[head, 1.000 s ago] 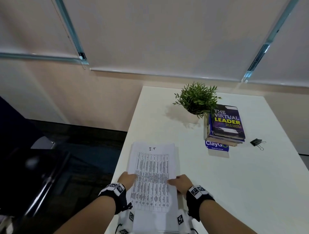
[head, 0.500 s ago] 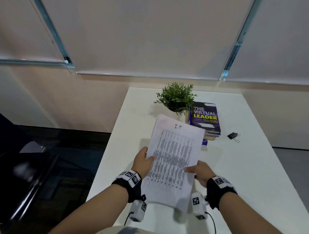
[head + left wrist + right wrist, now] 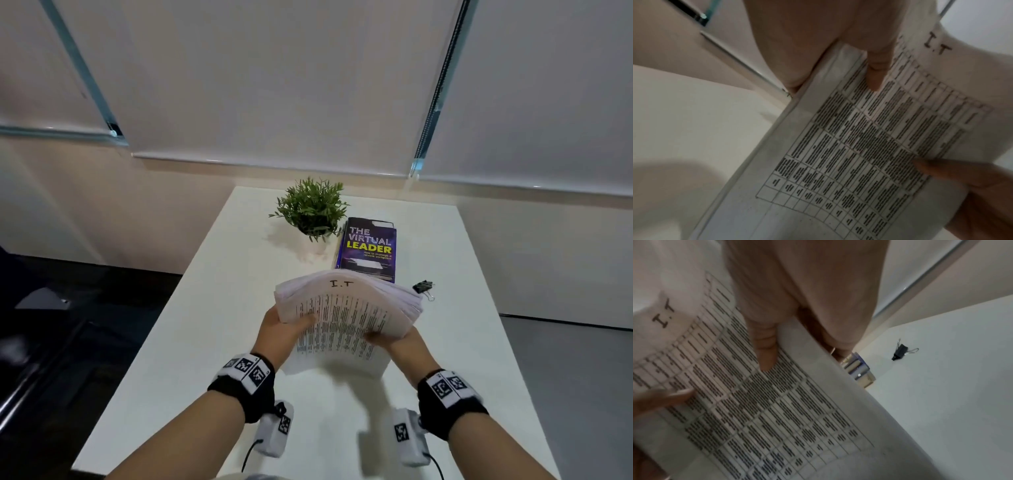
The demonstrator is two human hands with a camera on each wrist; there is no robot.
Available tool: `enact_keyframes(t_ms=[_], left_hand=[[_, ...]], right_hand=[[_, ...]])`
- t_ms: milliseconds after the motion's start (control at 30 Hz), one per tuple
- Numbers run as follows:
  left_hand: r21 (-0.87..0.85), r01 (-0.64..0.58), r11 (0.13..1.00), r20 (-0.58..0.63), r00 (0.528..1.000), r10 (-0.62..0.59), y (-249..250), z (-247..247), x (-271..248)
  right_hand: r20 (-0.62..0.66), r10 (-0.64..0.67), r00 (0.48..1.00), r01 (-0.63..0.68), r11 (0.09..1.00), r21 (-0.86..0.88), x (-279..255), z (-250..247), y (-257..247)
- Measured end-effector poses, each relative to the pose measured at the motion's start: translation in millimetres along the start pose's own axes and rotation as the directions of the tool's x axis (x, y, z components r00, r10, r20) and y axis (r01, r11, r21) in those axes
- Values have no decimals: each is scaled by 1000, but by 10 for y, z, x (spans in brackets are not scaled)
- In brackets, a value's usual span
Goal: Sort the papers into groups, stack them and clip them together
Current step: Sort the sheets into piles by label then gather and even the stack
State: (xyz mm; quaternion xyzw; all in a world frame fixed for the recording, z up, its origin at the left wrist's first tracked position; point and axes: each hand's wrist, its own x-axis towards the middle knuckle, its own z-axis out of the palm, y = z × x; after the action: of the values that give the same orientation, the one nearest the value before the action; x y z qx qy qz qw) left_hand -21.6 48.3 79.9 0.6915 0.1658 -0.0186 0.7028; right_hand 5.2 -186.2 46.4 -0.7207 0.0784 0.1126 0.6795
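Note:
A thick stack of white papers [image 3: 346, 315] with a printed table and "I.T" handwritten on the top sheet is held up over the white table [image 3: 212, 342], its far end curling over. My left hand [image 3: 281, 334] grips its left edge, thumb on the top sheet [image 3: 859, 138]. My right hand [image 3: 397, 342] grips the right edge the same way, thumb on the print [image 3: 777, 402]. A black binder clip [image 3: 423, 287] lies on the table just right of the stack, also in the right wrist view [image 3: 901, 351].
A small potted green plant [image 3: 313, 209] stands at the table's far middle. Beside it lies a pile of books [image 3: 370, 251] topped by "The Virtual Leader". Dark floor drops off past the table's left edge [image 3: 164, 308]. Roller blinds cover the wall behind.
The stack has been lifted off the table's near left edge and carried forward and right over the middle. Its far end now bends over. Both hands have kept their grip.

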Motion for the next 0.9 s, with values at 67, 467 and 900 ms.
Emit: enact_keyframes(t_ms=[67,467,900], left_hand=[[-28,9,1000,-33,999,-10,-7,49,-11],[-54,64,997,-28,997,-65,-39,159,37],[-464,124,877,143,988,-64,576,368,393]], right_hand=[[37,-14,999,15,1000,-19,22,-22,28],[213,254,944,-248,967,-52,99,-220,361],[181,160,970,-240,720,651,275,-520,98]])
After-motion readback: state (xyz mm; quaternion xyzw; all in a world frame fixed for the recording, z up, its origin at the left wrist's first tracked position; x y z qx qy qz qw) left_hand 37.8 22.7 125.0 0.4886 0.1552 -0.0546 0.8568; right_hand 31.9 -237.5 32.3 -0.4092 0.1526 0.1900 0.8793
